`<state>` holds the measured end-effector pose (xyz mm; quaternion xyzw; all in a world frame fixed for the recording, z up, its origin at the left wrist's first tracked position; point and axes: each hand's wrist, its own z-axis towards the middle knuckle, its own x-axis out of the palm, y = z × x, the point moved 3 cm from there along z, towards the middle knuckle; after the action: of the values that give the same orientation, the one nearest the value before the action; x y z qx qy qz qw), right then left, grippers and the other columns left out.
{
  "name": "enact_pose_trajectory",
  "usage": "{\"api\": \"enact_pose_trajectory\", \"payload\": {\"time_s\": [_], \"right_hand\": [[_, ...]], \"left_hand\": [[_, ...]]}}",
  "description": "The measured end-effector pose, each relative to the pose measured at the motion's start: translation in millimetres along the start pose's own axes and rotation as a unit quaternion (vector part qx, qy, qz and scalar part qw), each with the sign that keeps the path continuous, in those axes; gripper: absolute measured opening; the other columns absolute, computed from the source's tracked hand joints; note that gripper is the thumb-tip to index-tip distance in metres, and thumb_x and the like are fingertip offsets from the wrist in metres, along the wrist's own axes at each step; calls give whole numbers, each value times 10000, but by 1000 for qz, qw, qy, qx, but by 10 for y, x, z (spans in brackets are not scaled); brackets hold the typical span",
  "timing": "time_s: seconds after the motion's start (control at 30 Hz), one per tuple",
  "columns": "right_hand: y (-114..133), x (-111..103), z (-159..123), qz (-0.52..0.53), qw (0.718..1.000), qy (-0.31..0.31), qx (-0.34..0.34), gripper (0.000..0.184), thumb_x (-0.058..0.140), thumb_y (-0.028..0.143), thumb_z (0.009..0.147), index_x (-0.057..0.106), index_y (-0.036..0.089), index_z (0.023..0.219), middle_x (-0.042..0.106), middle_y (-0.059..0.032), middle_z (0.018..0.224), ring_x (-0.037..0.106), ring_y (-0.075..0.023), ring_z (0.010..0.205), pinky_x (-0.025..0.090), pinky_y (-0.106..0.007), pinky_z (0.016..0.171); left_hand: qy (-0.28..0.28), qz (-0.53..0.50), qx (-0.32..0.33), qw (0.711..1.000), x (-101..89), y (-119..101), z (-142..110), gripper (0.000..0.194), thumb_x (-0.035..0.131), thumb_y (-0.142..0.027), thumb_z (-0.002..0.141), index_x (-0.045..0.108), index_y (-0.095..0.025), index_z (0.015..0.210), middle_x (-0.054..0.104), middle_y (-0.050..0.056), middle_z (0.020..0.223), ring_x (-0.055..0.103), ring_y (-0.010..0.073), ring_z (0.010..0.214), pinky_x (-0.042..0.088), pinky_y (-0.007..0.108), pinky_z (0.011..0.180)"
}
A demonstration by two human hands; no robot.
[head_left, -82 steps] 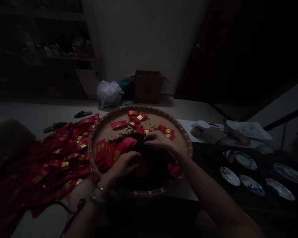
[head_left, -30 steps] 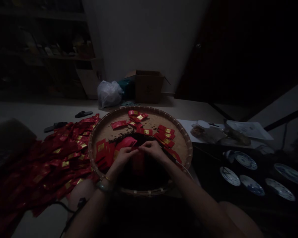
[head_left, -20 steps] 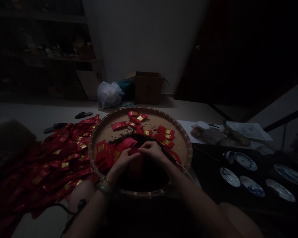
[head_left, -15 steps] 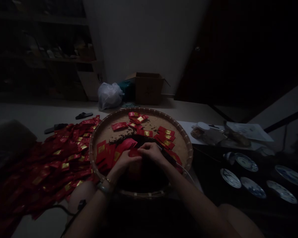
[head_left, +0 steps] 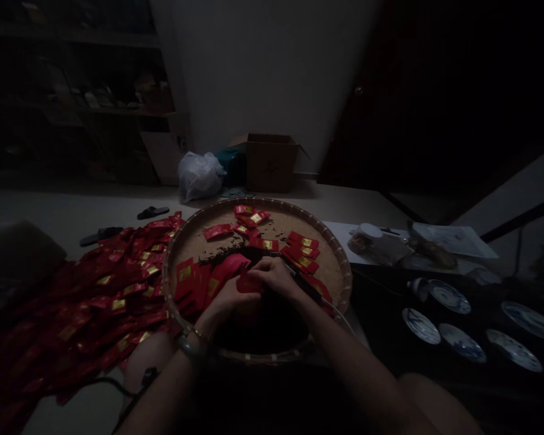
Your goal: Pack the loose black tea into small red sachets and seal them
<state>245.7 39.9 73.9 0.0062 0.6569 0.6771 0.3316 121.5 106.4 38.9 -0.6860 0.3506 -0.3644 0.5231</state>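
Over a round woven bamboo tray [head_left: 330, 241], my left hand [head_left: 229, 299] grips a red packet [head_left: 247, 283] from its lower left side. My right hand [head_left: 275, 277] pinches the top edge of that same packet. Dark loose tea-like leaves [head_left: 226, 249] lie heaped in the tray, mostly in shadow beneath my hands. Flat red packets [head_left: 193, 284] with gold labels are stacked at the tray's left, beside my left hand. More red packets [head_left: 303, 251] rest on the right and far side. Beyond my right hand lies a dark elongated device [head_left: 310, 289] with a white cord.
A large pile of red packets [head_left: 104, 296] covers the floor at left, near dark slippers [head_left: 153, 212]. Behind the tray stand a white plastic bag [head_left: 201, 175] and an open cardboard box [head_left: 272, 162]. Several blue-and-white plates [head_left: 462, 342] sit on a dark surface at right.
Both hands stay over the tray on the same packet. My right hand has shifted slightly left, and the packet's upper part now shows more between the hands.
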Motion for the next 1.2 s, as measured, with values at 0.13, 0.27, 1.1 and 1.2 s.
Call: {"api": "enact_pose_trajectory", "payload": {"time_s": [0.13, 0.27, 1.1, 1.2], "right_hand": [[-69, -9, -3, 47, 998, 1, 34, 172, 689, 306, 707, 737, 153, 771, 701, -45, 775, 635, -189, 748, 488, -290, 703], [-238, -245, -76, -28, 999, -22, 30, 344, 591, 360, 818, 657, 181, 1104, 667, -85, 1086, 609, -219, 988, 466, -348, 867], [212, -485, -293, -117, 986, 115, -21, 568, 777, 290, 648, 629, 174, 1184, 669, -79, 1095, 611, -242, 992, 468, -361, 882], [301, -380, -277, -118, 987, 107, 4, 452, 748, 235, 679, 673, 183, 1122, 695, -65, 1047, 632, -238, 943, 472, -341, 850]], "left_hand": [[-33, 6, -35, 999, 6, 10, -6, 451, 840, -278, 476, 680, -95, 856, 714, 60, 762, 643, 192, 680, 509, 292, 652], [-77, 20, -40, 996, -6, 5, 0, 436, 847, -273, 450, 678, -104, 815, 712, 46, 724, 641, 184, 652, 507, 281, 629], [-46, 30, -15, 998, 38, -4, -43, 486, 830, -284, 509, 691, -95, 935, 732, 69, 794, 673, 234, 735, 530, 320, 666], [-45, 26, -14, 999, 56, -7, -53, 437, 815, -257, 522, 696, -87, 906, 728, 63, 762, 671, 230, 723, 525, 306, 653]]}}
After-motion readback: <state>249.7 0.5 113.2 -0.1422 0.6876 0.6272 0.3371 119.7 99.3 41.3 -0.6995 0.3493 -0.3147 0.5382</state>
